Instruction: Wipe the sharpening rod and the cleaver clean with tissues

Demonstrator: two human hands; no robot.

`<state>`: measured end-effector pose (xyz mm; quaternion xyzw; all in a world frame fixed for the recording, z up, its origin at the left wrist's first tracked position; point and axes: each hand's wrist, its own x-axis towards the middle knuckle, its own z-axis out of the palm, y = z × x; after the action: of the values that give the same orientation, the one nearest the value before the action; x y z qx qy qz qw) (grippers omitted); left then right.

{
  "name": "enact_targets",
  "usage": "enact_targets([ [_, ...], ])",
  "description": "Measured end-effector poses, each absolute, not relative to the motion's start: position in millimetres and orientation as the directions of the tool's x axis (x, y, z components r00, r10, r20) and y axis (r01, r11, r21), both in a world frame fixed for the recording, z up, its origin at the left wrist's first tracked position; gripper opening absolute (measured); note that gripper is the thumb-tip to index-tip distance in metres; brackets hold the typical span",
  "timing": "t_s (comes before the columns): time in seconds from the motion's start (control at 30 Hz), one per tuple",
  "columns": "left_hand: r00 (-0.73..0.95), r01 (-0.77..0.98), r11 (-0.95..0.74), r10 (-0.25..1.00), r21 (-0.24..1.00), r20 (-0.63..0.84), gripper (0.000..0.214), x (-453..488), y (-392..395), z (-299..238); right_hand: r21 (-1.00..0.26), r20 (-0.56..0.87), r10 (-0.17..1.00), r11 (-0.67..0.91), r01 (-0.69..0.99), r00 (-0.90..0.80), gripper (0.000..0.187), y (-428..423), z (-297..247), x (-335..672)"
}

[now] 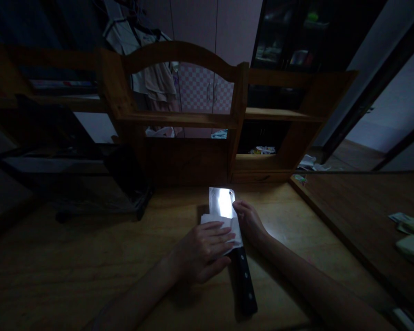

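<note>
A cleaver (pixel 221 201) with a shiny blade lies over the wooden table, its black riveted handle (pixel 247 285) pointing toward me. A white tissue (pixel 210 218) covers the lower part of the blade. My left hand (pixel 207 248) lies flat over that tissue, fingers stretched out and pressing it against the metal. At the blade's right edge, near the small hole, my right hand (pixel 250 220) pinches the cleaver between thumb and curled fingers. The blade beneath the tissue and my left palm are hidden.
A wooden shelf unit (pixel 179 120) rises at the table's back. Left stands a dark-framed rack (pixel 72 184). A raised edge (pixel 331 239) borders the table on the right, with pale cloth (pixel 412 239) beyond it. The room is dim.
</note>
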<state>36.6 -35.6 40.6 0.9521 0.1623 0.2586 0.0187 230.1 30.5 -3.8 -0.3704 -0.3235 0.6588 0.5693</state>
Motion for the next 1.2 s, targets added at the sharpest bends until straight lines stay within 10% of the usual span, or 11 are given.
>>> enact_targets([
  [0.47, 0.613, 0.456, -0.89, 0.304, -0.014, 0.729, 0.029, 18, -31, 41, -0.834, -0.114, 0.987, -0.156, -0.529, -0.112, 0.012, 31, -9, 231],
  [0.87, 0.858, 0.338, -0.931, 0.366, 0.14, 0.36, 0.047, 42, -40, 45, -0.845, -0.098, 0.994, -0.112, -0.524, -0.055, 0.019, 30, -5, 229],
  [1.2, 0.72, 0.337, -0.938, 0.312, 0.082, 0.619, 0.028, 37, -37, 47, -0.843, -0.103, 0.992, -0.125, -0.523, -0.07, 0.012, 29, -4, 231],
])
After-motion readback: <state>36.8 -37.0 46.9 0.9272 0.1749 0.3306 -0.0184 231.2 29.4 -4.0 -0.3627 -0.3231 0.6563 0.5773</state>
